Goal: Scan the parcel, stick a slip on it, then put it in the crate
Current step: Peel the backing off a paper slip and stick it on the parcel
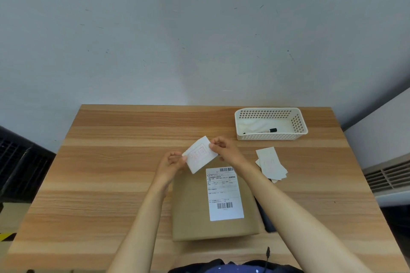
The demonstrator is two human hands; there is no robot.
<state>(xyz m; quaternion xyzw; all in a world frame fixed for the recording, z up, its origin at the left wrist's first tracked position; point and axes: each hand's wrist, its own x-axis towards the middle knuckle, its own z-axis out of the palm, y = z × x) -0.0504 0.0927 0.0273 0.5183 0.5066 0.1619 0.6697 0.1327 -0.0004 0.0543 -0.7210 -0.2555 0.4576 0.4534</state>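
A brown paper parcel [190, 206] lies flat on the wooden table [99, 173], with a white shipping label [224, 193] on its top. Just above the parcel's far edge I hold a white slip [199, 154] with faint red print, tilted. My left hand [172, 162] pinches its left corner and my right hand [224, 148] pinches its right corner. A white perforated crate [270, 123] stands at the back right of the table, apart from the parcel.
A black marker [266, 130] lies inside the crate. A small pile of loose white slips [271, 164] sits right of the parcel. A dark flat object [266, 217] shows under my right forearm. A wall rises behind the table.
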